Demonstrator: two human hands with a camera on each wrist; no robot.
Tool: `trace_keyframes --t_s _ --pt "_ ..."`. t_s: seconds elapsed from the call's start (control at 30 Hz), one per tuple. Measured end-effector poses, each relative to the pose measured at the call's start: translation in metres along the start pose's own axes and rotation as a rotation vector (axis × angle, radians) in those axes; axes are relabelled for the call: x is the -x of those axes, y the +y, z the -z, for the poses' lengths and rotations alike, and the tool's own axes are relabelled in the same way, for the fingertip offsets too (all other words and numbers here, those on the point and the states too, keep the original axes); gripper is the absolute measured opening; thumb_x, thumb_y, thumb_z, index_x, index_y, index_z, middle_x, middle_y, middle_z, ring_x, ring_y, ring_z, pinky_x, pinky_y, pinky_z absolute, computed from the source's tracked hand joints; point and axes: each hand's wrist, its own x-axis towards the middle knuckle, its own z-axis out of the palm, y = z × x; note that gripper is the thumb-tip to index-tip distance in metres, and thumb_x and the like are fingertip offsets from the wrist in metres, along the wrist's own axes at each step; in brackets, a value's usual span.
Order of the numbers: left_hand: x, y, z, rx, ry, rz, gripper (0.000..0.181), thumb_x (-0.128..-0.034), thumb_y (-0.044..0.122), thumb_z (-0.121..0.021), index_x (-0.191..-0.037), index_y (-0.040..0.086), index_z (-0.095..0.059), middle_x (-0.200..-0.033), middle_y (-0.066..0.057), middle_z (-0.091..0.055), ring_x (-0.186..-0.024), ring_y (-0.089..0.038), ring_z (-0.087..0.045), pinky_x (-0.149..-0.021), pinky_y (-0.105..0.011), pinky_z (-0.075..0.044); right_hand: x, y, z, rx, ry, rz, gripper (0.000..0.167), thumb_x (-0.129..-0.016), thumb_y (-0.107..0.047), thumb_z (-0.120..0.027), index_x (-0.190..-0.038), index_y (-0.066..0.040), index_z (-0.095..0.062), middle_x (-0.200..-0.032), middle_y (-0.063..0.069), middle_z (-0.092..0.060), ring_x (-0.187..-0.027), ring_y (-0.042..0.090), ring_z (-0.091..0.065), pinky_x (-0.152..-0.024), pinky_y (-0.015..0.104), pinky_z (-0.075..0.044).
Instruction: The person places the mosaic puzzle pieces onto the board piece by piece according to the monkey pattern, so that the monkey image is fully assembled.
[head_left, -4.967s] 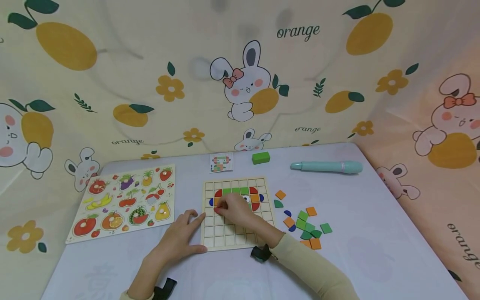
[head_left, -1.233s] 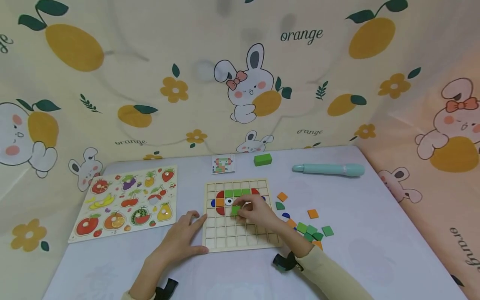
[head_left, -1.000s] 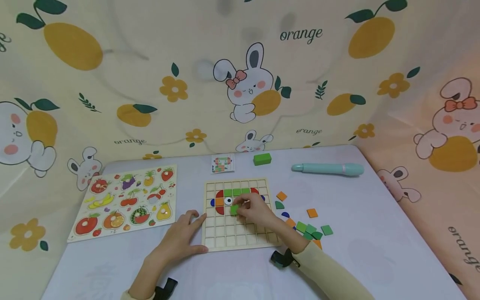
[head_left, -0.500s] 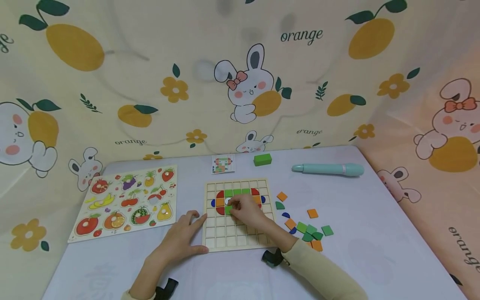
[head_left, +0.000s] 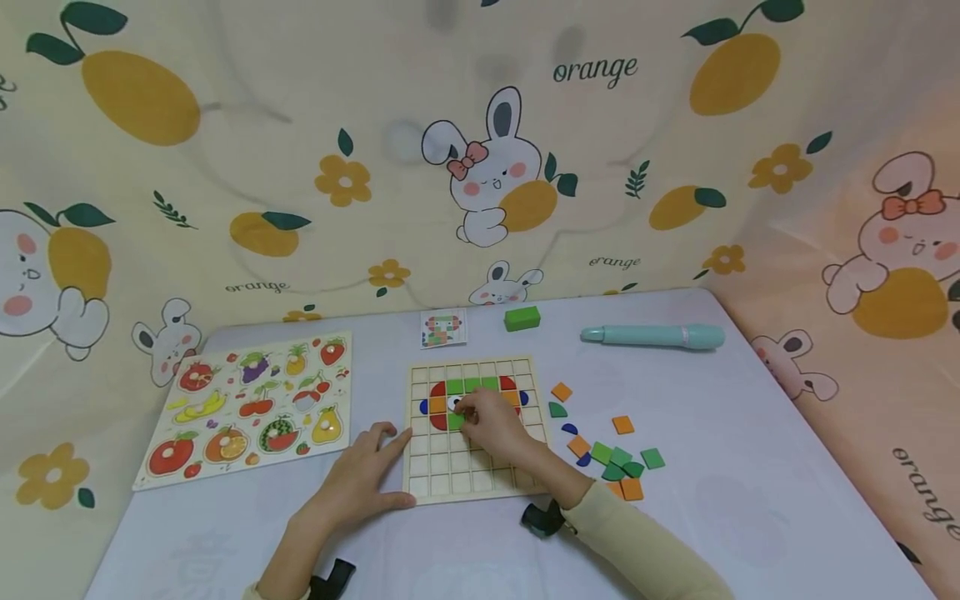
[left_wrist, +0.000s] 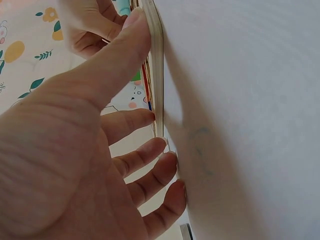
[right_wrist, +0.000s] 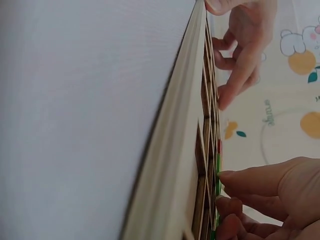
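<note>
- The right hand (head_left: 495, 425) has its fingertips drawn close together at a flat green square tile (head_left: 455, 422), which lies in a cell of the pale wooden square grid board (head_left: 441, 486); whether that grip pinches or merely presses, I cannot tell.
- Pressed off-centre, the tile could catch on the thin ribs and sit crooked.
- A careless fingertip might dislodge the white tile with a round eye (head_left: 452, 403) just above.
- The left hand (head_left: 360, 471), its grip spread apart, touches the board's edge; without that steadying, the board might skid on the white-covered bench (head_left: 735, 467).
- The beige sleeve (head_left: 637, 550) could sweep the loose green, orange and blue tiles (head_left: 621, 457) nearby.
- "orange" in dark script repeats on the cream printed cloth (head_left: 596, 70); faint bench marks are unreadable; no brand shows.
</note>
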Motion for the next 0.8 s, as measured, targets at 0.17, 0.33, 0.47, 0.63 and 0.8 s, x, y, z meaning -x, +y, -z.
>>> trace_keyframes --t_s 0.17,0.33,0.47,0.63,0.8 --pt "0.001 0.000 0.000 -0.004 0.002 0.005 0.096 -0.0694 0.051 -0.087 -0.148 0.011 -0.049 -0.138 -0.012 -0.046 -0.106 -0.024 -0.047 -0.087 -0.043 -0.045 0.000 0.000 -0.001 0.022 0.002 -0.001 0.017 -0.082 0.004 -0.074 -0.097 -0.002 -0.076 -0.092 0.004 -0.061 -0.077 0.014 -0.051 -0.067 0.025 -0.046" --pt "0.001 0.000 0.000 -0.011 0.003 0.006 0.095 -0.0696 0.051 -0.086 -0.148 0.011 -0.049 -0.137 -0.012 -0.047 -0.106 -0.024 -0.047 -0.086 -0.043 -0.045 -0.001 0.002 -0.002 0.106 0.015 0.012 0.015 -0.081 -0.002 -0.077 -0.096 -0.006 -0.077 -0.085 -0.001 -0.059 -0.074 0.013 -0.050 -0.063 0.025 -0.043" --pt "0.001 0.000 0.000 -0.009 0.006 0.007 0.095 -0.0696 0.051 -0.086 -0.148 0.011 -0.050 -0.137 -0.013 -0.047 -0.107 -0.025 -0.047 -0.086 -0.043 -0.046 0.001 0.002 0.001 0.123 0.013 0.014 0.016 -0.083 -0.006 -0.076 -0.099 -0.007 -0.077 -0.089 -0.001 -0.062 -0.078 0.012 -0.054 -0.064 0.025 -0.045" --pt "0.001 -0.001 0.000 -0.017 0.007 0.006 0.096 -0.0693 0.051 -0.086 -0.148 0.012 -0.049 -0.138 -0.012 -0.046 -0.107 -0.024 -0.047 -0.087 -0.043 -0.045 0.013 0.000 0.024 0.127 0.046 0.000 0.015 -0.087 -0.010 -0.075 -0.102 -0.008 -0.077 -0.095 0.002 -0.067 -0.084 0.017 -0.062 -0.067 0.031 -0.048" --pt "0.000 0.000 -0.001 -0.008 -0.001 0.009 0.096 -0.0692 0.051 -0.087 -0.149 0.012 -0.049 -0.138 -0.012 -0.046 -0.106 -0.024 -0.046 -0.088 -0.043 -0.045 0.030 0.020 0.062 0.190 0.104 -0.077 0.018 -0.085 -0.008 -0.078 -0.102 -0.005 -0.077 -0.089 0.002 -0.065 -0.074 0.015 -0.059 -0.061 0.031 -0.046"
